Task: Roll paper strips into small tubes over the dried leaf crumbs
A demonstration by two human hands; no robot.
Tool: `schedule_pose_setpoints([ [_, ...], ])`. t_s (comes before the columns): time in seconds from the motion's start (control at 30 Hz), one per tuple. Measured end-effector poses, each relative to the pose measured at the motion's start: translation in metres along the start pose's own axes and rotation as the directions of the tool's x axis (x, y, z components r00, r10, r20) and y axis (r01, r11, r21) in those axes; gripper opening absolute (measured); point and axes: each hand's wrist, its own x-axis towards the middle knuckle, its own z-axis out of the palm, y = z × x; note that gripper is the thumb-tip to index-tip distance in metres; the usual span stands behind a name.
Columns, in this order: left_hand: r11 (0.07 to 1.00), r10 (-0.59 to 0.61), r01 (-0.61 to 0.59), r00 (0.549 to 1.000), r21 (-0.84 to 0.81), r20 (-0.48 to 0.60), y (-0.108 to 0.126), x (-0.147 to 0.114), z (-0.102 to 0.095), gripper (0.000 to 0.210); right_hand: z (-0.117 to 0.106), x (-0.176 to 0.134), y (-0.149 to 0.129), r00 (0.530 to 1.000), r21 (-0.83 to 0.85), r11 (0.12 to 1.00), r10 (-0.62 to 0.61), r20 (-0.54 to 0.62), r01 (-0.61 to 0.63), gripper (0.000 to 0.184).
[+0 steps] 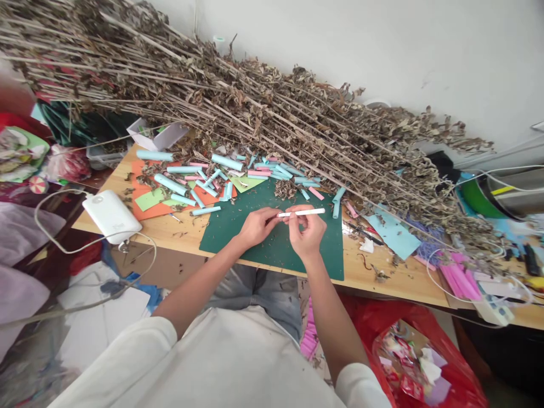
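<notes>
A slim white stick, pen-like in shape, lies nearly level above the green cutting mat. My right hand pinches it from below, thumb and fingers closed around its middle. At its left end the fingertips of my left hand are pressed together, and a small pinkish bit shows there, too small to name. Just beyond my hands, blue paper rolls and pink paper rolls lie scattered among crumbled dry leaves.
A big heap of dried leafy stalks spans the table's back. On the left edge sits a white power bank with a cable. Orange paper, a light blue sheet and pink rolls lie around. A red bag hangs below right.
</notes>
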Motion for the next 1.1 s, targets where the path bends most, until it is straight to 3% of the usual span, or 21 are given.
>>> schedule_pose_setpoints([
  [0.27, 1.0, -0.008, 0.008, 1.0, -0.006, -0.009, 0.001, 0.0, 0.0, 0.035, 0.001, 0.002, 0.004, 1.0, -0.011, 1.0, 0.02, 0.009, -0.02, 0.012],
  [0.5, 1.0, 0.0, 0.0, 1.0, -0.005, -0.006, 0.0, 0.001, 0.001, 0.035, -0.006, 0.009, 0.001, 0.996, 0.001, 1.0, -0.004, 0.093, 0.003, 0.013],
  [0.7, 1.0, 0.008, -0.008, 1.0, -0.004, 0.011, 0.003, 0.001, -0.001, 0.033, -0.005, 0.006, 0.007, 0.999, 0.061, 0.998, 0.03, 0.012, -0.031, 0.014],
  [0.83, 1.0, 0.016, -0.016, 1.0, 0.0, 0.005, 0.003, 0.001, -0.001, 0.033, -0.002, 0.004, 0.01, 0.999, 0.085, 0.996, 0.028, 0.034, -0.03, 0.013],
  [1.1, 1.0, 0.019, -0.019, 1.0, -0.007, 0.005, 0.001, 0.001, 0.0, 0.034, -0.007, 0.011, 0.002, 0.991, -0.044, 0.998, -0.032, 0.132, 0.038, 0.012],
])
